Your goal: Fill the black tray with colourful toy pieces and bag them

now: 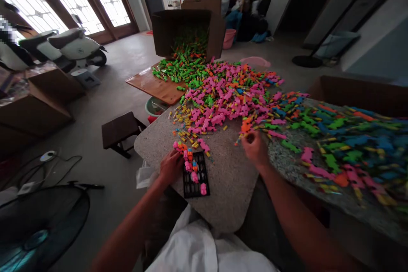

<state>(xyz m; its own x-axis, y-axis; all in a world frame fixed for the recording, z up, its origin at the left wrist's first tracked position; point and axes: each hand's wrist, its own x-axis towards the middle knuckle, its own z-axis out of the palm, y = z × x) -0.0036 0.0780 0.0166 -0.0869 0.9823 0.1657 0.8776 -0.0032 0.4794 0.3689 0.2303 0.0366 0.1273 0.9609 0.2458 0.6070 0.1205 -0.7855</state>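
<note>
A black tray (198, 182) with rows of slots lies on the speckled table before me. Several small pink, orange and blue toy pieces (194, 176) stand in it. My left hand (171, 165) is at the tray's upper left side, fingers curled, with pink and orange pieces (180, 147) by the fingertips; what it grips is partly hidden. Further right, my right hand (256, 148) is closed at the near edge of the heap, just below an orange toy (246, 126). Whatever lies within its fingers is hidden. Pink animal-shaped toys (219, 97) and yellow-ended sticks (188, 134) are spread beyond.
A tipped cardboard box (156, 34) spills green toys (188, 61) onto a brown board (143, 80). Blue and green toys (353, 140) cover the table's right side. A dark stool (117, 129) stands left of the table, with a fan (41, 229) nearer and a scooter (76, 44) behind.
</note>
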